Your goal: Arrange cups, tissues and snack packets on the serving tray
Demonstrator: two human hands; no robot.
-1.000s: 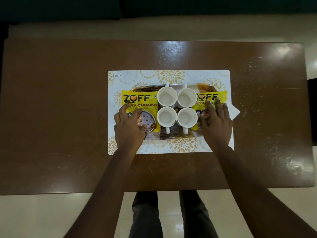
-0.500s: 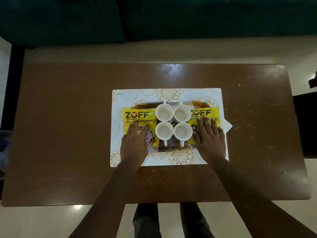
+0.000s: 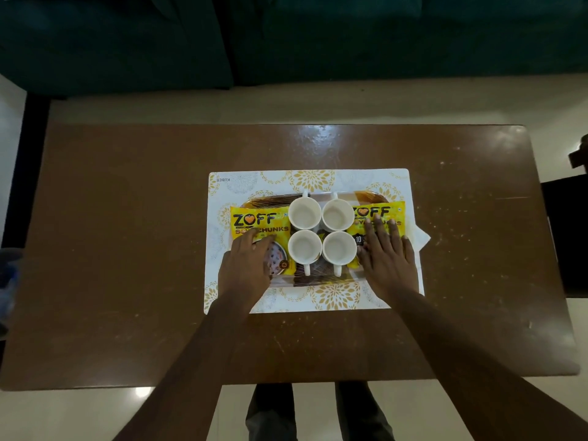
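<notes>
Several white cups (image 3: 304, 212) stand in a square block at the middle of a brown patterned serving tray (image 3: 270, 198). A yellow ZOFF snack packet (image 3: 254, 219) lies at the tray's left end, and a second yellow packet (image 3: 378, 211) lies at its right end. My left hand (image 3: 246, 264) rests flat on the left packet's near half, fingers spread. My right hand (image 3: 386, 254) lies flat on the right packet, fingers apart. A white tissue (image 3: 421, 238) sticks out from under the tray's right side.
The tray sits on a white placemat with gold flower prints (image 3: 313, 179), at the middle of a brown wooden table (image 3: 127, 233). A dark teal sofa (image 3: 286, 36) runs behind the table. My legs show below the table's near edge.
The view has pulled back and tilted up, so the tray looks smaller and lower in frame. Both hands stay flat on the packets, slid slightly toward me.
</notes>
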